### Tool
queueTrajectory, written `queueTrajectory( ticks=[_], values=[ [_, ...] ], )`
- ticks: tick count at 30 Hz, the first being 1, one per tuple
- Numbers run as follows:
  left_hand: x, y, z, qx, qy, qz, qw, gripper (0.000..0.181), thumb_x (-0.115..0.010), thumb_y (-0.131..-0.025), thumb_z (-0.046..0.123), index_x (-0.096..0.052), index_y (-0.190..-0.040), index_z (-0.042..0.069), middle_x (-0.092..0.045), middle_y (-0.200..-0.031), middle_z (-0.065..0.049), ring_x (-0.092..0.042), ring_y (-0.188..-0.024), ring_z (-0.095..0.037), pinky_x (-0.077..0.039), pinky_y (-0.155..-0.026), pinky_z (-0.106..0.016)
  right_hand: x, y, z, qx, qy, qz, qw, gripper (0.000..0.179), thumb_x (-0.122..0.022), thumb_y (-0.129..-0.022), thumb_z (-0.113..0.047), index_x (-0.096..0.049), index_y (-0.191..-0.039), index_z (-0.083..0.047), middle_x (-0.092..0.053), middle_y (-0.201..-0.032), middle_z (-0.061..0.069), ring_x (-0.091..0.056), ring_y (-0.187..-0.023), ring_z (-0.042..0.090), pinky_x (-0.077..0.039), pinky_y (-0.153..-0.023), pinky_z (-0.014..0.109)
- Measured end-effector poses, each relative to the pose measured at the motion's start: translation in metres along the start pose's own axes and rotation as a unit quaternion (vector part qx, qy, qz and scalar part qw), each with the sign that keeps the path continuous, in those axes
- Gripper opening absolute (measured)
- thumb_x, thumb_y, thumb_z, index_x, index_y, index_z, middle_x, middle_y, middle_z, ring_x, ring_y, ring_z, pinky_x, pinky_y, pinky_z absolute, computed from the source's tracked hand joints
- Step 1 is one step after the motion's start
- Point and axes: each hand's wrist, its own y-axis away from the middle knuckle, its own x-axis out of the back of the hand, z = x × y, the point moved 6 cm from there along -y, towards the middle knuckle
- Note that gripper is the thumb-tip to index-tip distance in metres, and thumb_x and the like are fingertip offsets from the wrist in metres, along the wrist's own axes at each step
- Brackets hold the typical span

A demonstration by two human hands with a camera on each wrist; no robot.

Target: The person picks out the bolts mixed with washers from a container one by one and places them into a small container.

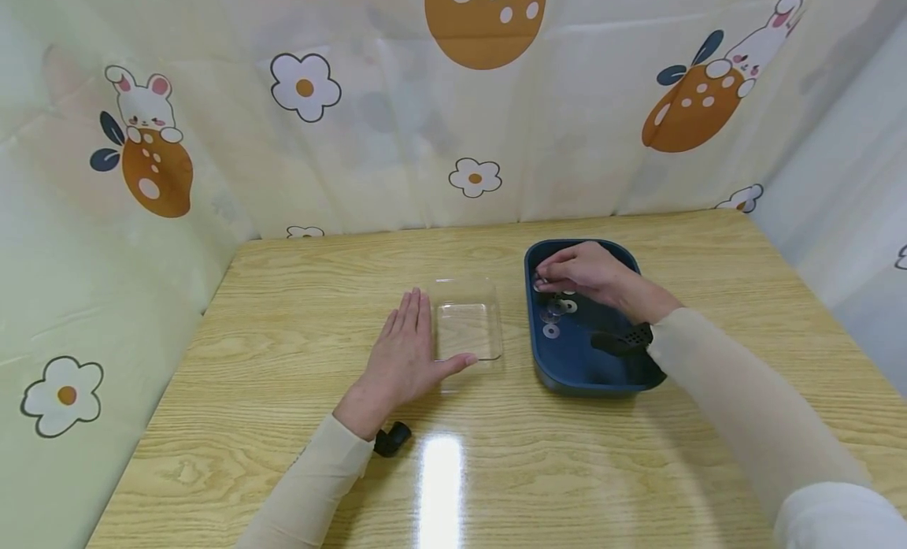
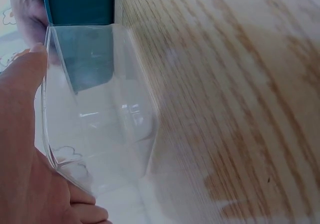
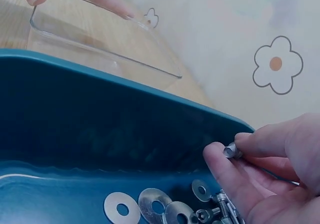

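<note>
My left hand (image 1: 400,360) lies along the left side of a clear plastic box (image 2: 100,129), fingers straight and thumb spread across its near edge. To its right stands a dark blue bin (image 1: 577,366), with my right hand (image 1: 591,275) reaching over its far left part. Thumb and fingertips there pinch a small metal bolt (image 3: 230,151), mostly hidden by the fingers. Below that hand, several flat washers (image 3: 113,209) and a few metal bolts (image 3: 223,209) lie on the bin floor.
Both containers stand on a wood-grain table (image 1: 298,320). A patterned cloth (image 1: 397,139) hangs along the back and sides. Black straps show at both wrists, the right strap (image 1: 627,341) over the bin.
</note>
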Motion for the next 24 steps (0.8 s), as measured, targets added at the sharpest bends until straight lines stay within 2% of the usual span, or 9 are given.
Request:
queueTrajectory(
  ticks=[5,13,20,24],
  values=[
    [0.000,0.000,0.000,0.001,-0.002,-0.002,1.0000,0.120,-0.039,-0.083,0.086,-0.007,-0.157,-0.003,-0.007,-0.166,-0.021,-0.008,-0.155,-0.032,-0.017,-0.126,-0.046,0.000,0.004,-0.004,-0.003,-0.004,0.000,1.0000,0.036,-0.053,-0.101,-0.002,-0.051,-0.131,0.016,-0.070,-0.105,0.011,-0.073,-0.094,0.016,-0.055,-0.097,0.033],
    [0.001,0.000,0.000,-0.002,-0.006,0.006,1.0000,0.119,-0.040,-0.084,0.085,-0.009,-0.157,-0.004,-0.009,-0.165,-0.022,-0.009,-0.155,-0.033,-0.019,-0.125,-0.047,-0.005,0.008,-0.013,0.001,0.012,-0.011,0.9999,0.037,-0.056,-0.101,-0.007,-0.053,-0.131,0.013,-0.070,-0.111,0.012,-0.072,-0.101,0.019,-0.049,-0.106,0.040],
    [0.000,0.000,0.000,-0.003,-0.006,0.006,1.0000,0.120,-0.039,-0.083,0.086,-0.009,-0.157,-0.004,-0.009,-0.165,-0.021,-0.009,-0.155,-0.033,-0.018,-0.125,-0.046,-0.010,0.011,-0.020,0.004,0.014,-0.014,0.9998,0.036,-0.055,-0.101,-0.006,-0.054,-0.131,0.012,-0.069,-0.111,0.014,-0.073,-0.097,0.017,-0.057,-0.093,0.030],
    [0.000,0.000,0.000,-0.003,-0.006,0.005,1.0000,0.120,-0.039,-0.083,0.086,-0.008,-0.157,-0.004,-0.008,-0.165,-0.021,-0.009,-0.155,-0.032,-0.018,-0.126,-0.046,-0.014,0.013,-0.024,0.017,0.019,-0.020,0.9995,0.036,-0.055,-0.101,-0.005,-0.053,-0.132,0.014,-0.069,-0.112,0.015,-0.073,-0.097,0.017,-0.057,-0.094,0.031]
  ],
)
